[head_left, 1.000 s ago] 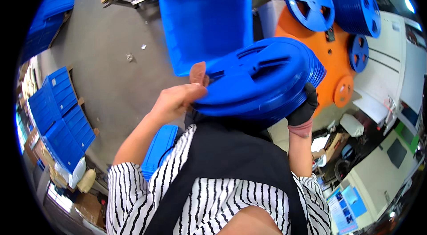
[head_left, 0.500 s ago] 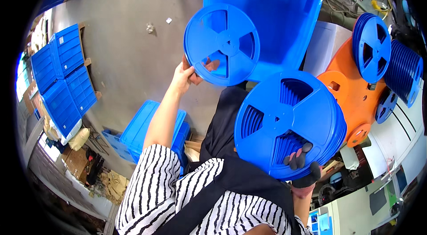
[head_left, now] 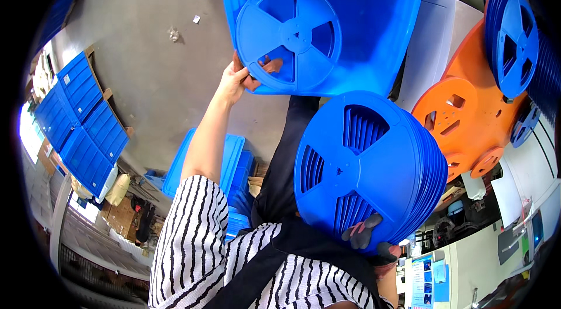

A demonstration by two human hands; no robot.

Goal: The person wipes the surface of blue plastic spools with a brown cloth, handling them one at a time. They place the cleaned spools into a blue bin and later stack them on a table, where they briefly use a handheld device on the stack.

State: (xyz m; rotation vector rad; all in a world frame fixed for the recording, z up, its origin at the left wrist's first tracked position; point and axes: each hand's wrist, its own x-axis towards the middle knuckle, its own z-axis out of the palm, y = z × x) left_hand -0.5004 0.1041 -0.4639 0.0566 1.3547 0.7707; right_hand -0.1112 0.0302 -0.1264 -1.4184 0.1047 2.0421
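Head view: left fingers (head_left: pixel 272 66) grip one blue reel (head_left: pixel 288 34) face-on, right fingers (head_left: pixel 363 232) a reel stack (head_left: pixel 365 174), axis rightward.

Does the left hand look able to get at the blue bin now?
Probably yes: the left hand, holding a blue reel, appears beside the blue bin, with nothing else visibly between them.

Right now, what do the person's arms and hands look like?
The left sleeve is short and white with wavy black stripes. The left hand shows no full glove, though I can't tell about its fingertips. The right hand wears a dark grey glove with pinkish parts.
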